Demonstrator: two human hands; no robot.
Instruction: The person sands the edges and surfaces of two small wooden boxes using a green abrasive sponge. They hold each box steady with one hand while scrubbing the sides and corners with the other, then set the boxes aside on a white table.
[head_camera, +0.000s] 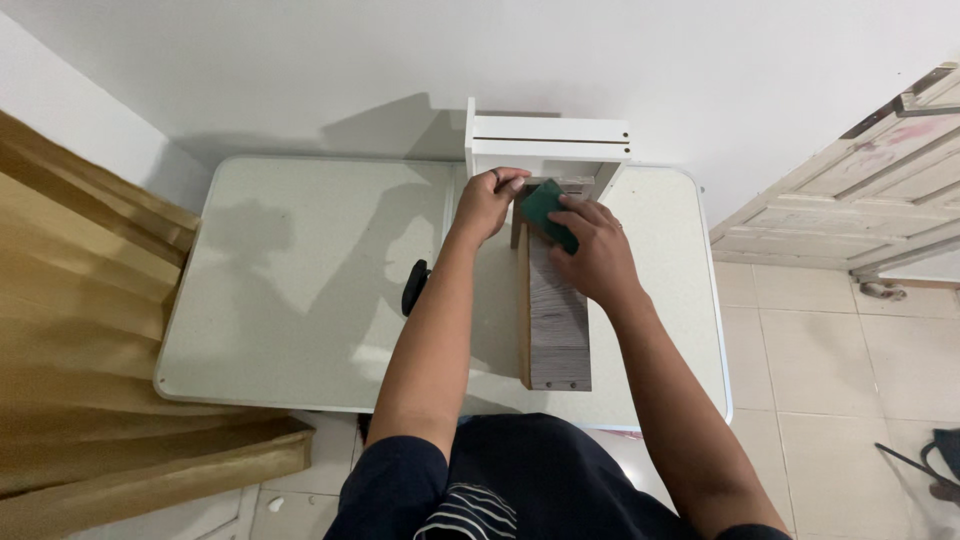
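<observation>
Green against grey: in the head view, we press a green sanding block (547, 213) with our right hand (592, 255), fingers closed over it, onto the far end of a grey wood-grain board (558, 325) that runs lengthwise toward us on the pale surface (300, 290). Our left hand (487, 203) is clamped on the board's far left edge, just beside the block, the two hands nearly touching. A white shelf piece (547, 145) stands directly behind them against the wall. A small black object (414, 286) lies near our left forearm. Tan curtain fabric (80, 330) hangs at left; a pale door (860, 200) leans at right.
</observation>
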